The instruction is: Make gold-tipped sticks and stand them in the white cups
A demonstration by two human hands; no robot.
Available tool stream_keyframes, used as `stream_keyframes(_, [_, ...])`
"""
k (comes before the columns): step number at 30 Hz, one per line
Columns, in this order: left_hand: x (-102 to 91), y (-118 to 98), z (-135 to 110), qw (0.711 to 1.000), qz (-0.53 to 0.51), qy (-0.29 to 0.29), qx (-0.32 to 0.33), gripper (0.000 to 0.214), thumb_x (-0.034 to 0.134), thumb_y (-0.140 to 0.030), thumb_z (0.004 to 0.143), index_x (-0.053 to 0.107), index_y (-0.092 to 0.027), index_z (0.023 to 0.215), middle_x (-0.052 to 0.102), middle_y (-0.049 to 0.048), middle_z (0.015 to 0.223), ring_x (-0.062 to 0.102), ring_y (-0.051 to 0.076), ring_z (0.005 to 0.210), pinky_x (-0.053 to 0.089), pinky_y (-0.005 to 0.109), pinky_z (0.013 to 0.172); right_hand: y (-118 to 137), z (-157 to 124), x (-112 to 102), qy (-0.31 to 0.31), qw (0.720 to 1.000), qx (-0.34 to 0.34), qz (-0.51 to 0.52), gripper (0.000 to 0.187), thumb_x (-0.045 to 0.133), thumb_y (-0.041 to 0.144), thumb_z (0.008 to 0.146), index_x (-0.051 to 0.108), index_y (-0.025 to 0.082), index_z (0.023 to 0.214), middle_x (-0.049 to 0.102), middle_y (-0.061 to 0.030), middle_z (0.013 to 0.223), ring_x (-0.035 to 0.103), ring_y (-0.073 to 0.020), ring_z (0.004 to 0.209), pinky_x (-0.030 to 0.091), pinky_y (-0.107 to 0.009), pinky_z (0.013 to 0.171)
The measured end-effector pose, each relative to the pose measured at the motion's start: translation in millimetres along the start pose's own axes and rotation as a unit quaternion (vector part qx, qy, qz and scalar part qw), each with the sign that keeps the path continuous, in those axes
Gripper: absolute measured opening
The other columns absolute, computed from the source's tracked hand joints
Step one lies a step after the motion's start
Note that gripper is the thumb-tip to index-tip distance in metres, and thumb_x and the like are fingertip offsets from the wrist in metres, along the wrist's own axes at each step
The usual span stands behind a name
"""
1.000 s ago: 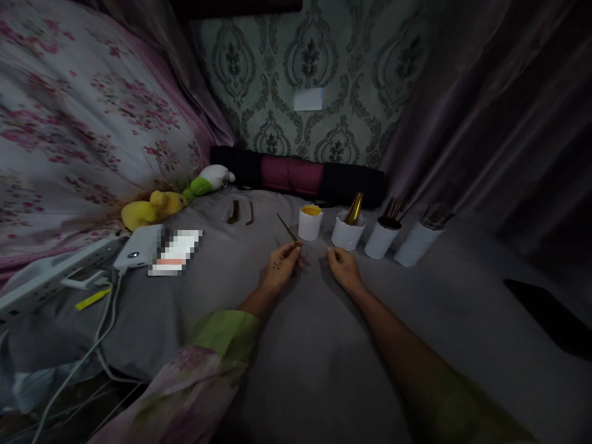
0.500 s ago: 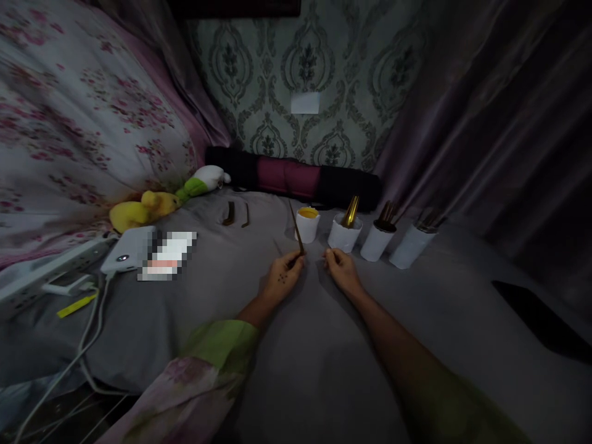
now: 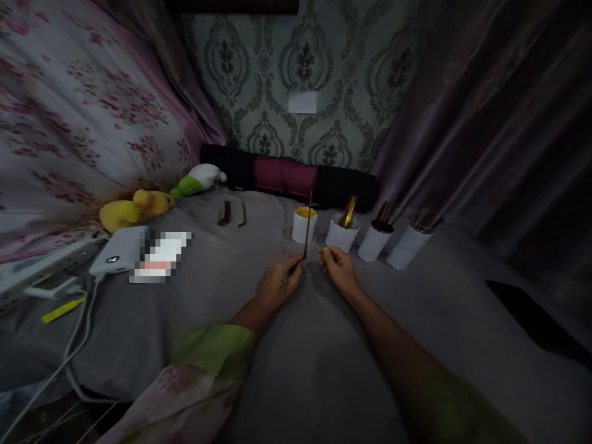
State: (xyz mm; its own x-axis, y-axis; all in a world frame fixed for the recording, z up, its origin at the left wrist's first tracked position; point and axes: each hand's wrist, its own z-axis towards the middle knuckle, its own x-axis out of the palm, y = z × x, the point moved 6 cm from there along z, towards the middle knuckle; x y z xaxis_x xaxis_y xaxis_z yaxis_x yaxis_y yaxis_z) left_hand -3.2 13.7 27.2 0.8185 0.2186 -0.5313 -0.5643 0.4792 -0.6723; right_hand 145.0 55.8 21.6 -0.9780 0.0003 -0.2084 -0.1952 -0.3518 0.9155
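Observation:
In the head view, my left hand (image 3: 280, 283) pinches the lower end of a thin brown stick (image 3: 308, 231), which stands nearly upright in front of a white cup with a yellow inside (image 3: 301, 230). My right hand (image 3: 340, 269) is beside it, fingers curled together; whatever is between them, if anything, is hidden. Just beyond the right hand is a white cup (image 3: 341, 237) with shiny gold sticks (image 3: 349, 211). Further right stand a white container (image 3: 372, 244) of brown sticks (image 3: 385, 214) and a taller white container (image 3: 407, 248) with thin dark sticks.
Two bent brown strips (image 3: 225, 213) lie on the grey sheet (image 3: 319, 370). A long black-and-maroon bag (image 3: 284, 177) lies along the wall. Plush toys (image 3: 134, 213), a white power bank (image 3: 119, 253), a power strip (image 3: 46, 274) and cables are left. A flat black object (image 3: 531, 314) lies right.
The stick in my left hand has swung from leaning left to nearly upright, its tip moving right across the yellow cup. My right hand has barely moved. The view has shifted slightly.

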Motion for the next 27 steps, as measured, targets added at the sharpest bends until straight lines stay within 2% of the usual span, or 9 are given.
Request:
stream_keyframes(12, [4.3,-17,-5,0.989,0.087,0.085,0.085,0.027,0.037,-0.018,0.082,0.056,-0.018,0.101,0.055,0.0044,0.08,0.051,0.013,0.076,0.039,0.024,0.069,8,-4,9,0.03,0.994,0.041,0.099,0.036,0.044,0.049,0.078,0.057,0.016,0.086,0.048,0.0022,0.06,0.038,-0.0049,0.041,0.026,-0.018,0.035])
stream_keyframes(20, [7.7,-20,-7,0.98,0.114,0.126,0.1,0.027,0.035,-0.018,0.083,0.056,-0.019,0.099,0.053,0.0042,0.08,0.05,0.013,0.076,0.039,0.023,0.068,9,-6,11,0.032,0.989,0.067,0.125,0.036,0.048,0.049,0.074,0.058,0.016,0.084,0.047,0.0032,0.057,0.037,-0.0044,0.04,0.026,-0.017,0.034])
stream_keyframes(27, [9.0,-17,-7,0.98,0.123,0.128,0.088,0.028,0.036,-0.02,0.083,0.057,-0.019,0.102,0.053,0.0047,0.08,0.05,0.013,0.075,0.04,0.024,0.068,5,-5,11,0.027,0.988,0.087,0.122,0.038,0.051,0.05,0.071,0.058,0.015,0.083,0.047,0.0034,0.056,0.037,-0.004,0.04,0.024,-0.017,0.033])
